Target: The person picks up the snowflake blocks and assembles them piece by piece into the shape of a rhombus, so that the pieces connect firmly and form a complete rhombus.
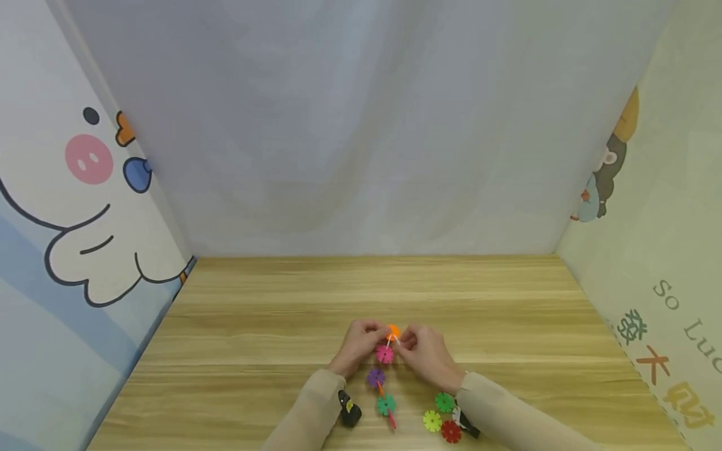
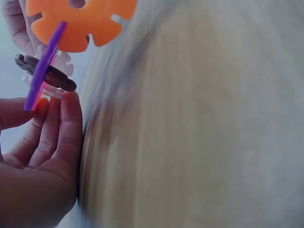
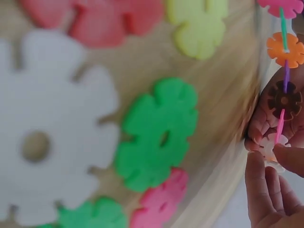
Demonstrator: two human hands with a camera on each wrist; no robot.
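Both hands work on a chain of slotted, flower-shaped plastic discs above the table. My left hand [image 1: 361,343] pinches the chain close to an orange disc [image 1: 393,332]. Opposite it, my right hand [image 1: 427,354] pinches a whitish translucent disc [image 3: 273,146] at the chain's end. In the right wrist view a pink disc [image 3: 281,124], a dark brown disc [image 3: 275,100], a purple disc [image 3: 286,78] and another orange disc [image 3: 278,43] lead away from that end. A magenta disc [image 1: 385,354], a violet disc [image 1: 376,378] and a teal disc [image 1: 386,405] trail toward the front edge.
Loose discs lie near my right forearm: green [image 1: 444,402], yellow-green [image 1: 432,421], red [image 1: 451,431] and a white disc [image 3: 61,118], partly hidden in the head view. The wooden table [image 1: 254,313] meets a pale curtain [image 1: 361,156] behind and printed panels at both sides.
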